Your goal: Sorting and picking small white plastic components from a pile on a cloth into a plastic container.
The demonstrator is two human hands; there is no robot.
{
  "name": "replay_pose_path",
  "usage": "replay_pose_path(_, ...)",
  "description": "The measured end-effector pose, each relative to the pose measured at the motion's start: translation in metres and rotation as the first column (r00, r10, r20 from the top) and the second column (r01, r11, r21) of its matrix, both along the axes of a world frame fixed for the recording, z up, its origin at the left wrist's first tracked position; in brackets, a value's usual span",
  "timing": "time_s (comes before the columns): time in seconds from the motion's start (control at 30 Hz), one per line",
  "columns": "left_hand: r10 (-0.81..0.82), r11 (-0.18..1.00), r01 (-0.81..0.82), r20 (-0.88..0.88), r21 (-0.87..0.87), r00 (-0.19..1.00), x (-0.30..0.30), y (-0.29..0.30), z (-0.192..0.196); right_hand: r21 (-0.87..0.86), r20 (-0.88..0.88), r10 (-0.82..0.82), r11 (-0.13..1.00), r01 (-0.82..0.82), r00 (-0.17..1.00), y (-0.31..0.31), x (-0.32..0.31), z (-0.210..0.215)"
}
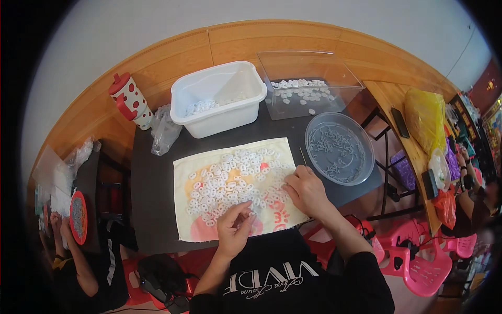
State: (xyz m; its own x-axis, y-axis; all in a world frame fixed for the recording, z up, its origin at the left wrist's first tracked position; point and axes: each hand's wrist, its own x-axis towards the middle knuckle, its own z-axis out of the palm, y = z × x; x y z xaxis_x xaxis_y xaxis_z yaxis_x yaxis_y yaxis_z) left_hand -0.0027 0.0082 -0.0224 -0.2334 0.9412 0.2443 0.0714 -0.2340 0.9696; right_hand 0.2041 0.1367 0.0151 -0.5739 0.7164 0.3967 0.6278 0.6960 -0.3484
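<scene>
Many small white oval pieces with two holes (219, 183) lie heaped on a cream printed cloth (183, 230). Over the near edge of the heap, my left hand (232, 230) is closed, thumb and fingers pinched together; whatever they hold is too small to make out. My right hand (307, 192) rests at the cloth's right edge with curled fingers. A thin, stick-like tool (302, 155) juts up from it, pointing away from me. Just beyond that hand stands a round clear tray (368, 167) with many tiny grey pieces (337, 152) scattered in it.
Behind the cloth are a white tub (222, 124) and a clear plastic box (314, 65), both holding white pieces. A spotted tumbler (133, 102) and a crumpled plastic bag (166, 131) stand left. Other people sit at side tables; pink chairs (423, 267) are at right.
</scene>
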Motion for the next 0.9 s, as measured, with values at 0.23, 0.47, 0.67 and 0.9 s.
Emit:
replay_pose_path(0.23, -0.030, 0.999, 0.029, -0.066, -0.021, 0.997, -0.004, -0.002, 0.003, 0.061, -0.227, 0.230, 0.973, -0.221, 0.946, -0.006, -0.008, -0.003)
replay_pose_path(0.47, 0.015, 0.999, -0.012, 0.051, -0.052, 0.999, -0.004, -0.004, 0.000, 0.112, 0.144, 0.323, 0.934, -0.340, 0.935, -0.039, -0.010, 0.005)
replay_pose_path(0.67, 0.005, 1.000, -0.005, 0.024, 0.004, 1.000, -0.005, -0.005, -0.005, 0.077, -0.087, 0.345, 0.938, -0.339, 0.935, -0.029, -0.002, 0.014)
replay_pose_path(0.9, 0.001, 0.999, 0.001, 0.046, -0.040, 0.999, -0.005, -0.005, -0.007, 0.035, 0.095, 0.353, 0.933, -0.358, 0.931, -0.030, -0.014, 0.016)
